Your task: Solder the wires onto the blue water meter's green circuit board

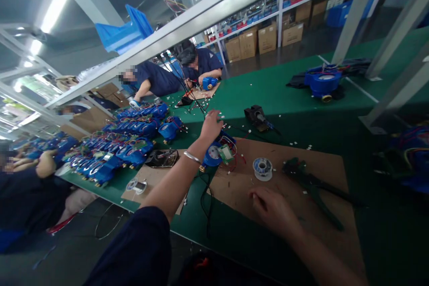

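meter (212, 157) beside a reaching left hand (211, 126), loose wires (241, 158) close by

the meter, blue-bodied, sits at the far left corner of a cardboard mat (315, 156) on the green worktop (268, 80), its circuit board (226, 153) exposed on the right side. the left hand is stretched out over the meter's far side, fingers bent and slightly apart; whether they touch or hold anything i cannot tell. the right hand (273, 208) is at the mat's near side, just short of a spool (262, 170); its fingers curl in toward the thumb, and i cannot tell whether something thin is pinched there.

the step in hand looks like a reach with the left hand. done well, it would probably keep the forearm and the metal bracelet (192, 157) clear of the meter, since a snag could drag the circuit board by its wires. steadying the blue body rather than the circuit board seems the safer hold. the long-handled pliers (315, 183) lie right of the spool, well apart from the meter, and are probably best left there. white scraps (309, 147) dot the worktop; keeping them from under the meter should help it sit flat.

as for writing, the spool's label carries print too small to read. a pale triangular mark shows on a co-worker's shirt (205, 60), with no legible letters. marks on the cardboard boxes (267, 39) cannot be made out.
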`<state>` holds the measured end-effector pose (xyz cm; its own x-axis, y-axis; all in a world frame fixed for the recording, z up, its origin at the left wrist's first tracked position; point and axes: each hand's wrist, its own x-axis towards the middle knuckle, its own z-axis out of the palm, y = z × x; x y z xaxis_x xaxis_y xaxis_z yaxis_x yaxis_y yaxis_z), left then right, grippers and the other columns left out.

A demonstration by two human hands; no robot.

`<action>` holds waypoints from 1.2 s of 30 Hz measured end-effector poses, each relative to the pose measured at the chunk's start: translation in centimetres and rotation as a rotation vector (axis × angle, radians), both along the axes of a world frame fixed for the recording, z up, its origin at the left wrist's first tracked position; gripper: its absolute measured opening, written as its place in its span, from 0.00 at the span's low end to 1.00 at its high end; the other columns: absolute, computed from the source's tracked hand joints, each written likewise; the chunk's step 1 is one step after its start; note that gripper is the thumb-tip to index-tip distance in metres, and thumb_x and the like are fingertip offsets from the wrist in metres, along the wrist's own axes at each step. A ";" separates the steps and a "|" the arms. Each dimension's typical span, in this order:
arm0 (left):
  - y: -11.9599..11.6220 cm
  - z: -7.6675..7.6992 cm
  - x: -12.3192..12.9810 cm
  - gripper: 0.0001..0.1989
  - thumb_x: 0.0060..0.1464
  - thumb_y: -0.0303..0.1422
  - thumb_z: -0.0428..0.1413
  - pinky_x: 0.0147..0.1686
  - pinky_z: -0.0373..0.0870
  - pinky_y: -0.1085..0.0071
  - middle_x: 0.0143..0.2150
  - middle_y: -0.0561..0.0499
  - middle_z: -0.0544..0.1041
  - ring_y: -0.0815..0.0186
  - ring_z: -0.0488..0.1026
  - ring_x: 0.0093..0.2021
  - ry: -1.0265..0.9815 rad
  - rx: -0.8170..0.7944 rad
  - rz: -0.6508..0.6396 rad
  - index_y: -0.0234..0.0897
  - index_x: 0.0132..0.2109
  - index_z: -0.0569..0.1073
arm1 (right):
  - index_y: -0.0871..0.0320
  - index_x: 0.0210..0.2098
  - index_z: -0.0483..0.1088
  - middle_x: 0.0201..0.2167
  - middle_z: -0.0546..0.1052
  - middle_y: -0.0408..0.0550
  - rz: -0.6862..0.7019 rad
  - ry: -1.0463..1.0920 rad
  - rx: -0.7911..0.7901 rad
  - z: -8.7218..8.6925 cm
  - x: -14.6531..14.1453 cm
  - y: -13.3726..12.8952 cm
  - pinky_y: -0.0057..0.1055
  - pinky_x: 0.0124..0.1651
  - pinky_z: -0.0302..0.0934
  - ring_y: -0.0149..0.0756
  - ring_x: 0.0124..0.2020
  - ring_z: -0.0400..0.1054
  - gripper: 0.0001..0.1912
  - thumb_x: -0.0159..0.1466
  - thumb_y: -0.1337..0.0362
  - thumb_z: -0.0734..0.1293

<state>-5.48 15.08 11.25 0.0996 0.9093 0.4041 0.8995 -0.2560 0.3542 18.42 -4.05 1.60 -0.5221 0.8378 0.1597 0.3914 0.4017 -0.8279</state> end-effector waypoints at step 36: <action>-13.5 -3.7 1.8 0.13 0.46 0.30 0.61 0.31 0.68 0.77 0.37 0.52 0.72 0.74 0.70 0.31 -1.290 -0.589 0.035 0.34 0.40 0.70 | 0.58 0.40 0.70 0.36 0.76 0.48 -0.063 0.080 -0.063 0.3 -0.4 0.4 0.32 0.42 0.62 0.35 0.37 0.70 0.12 0.64 0.66 0.57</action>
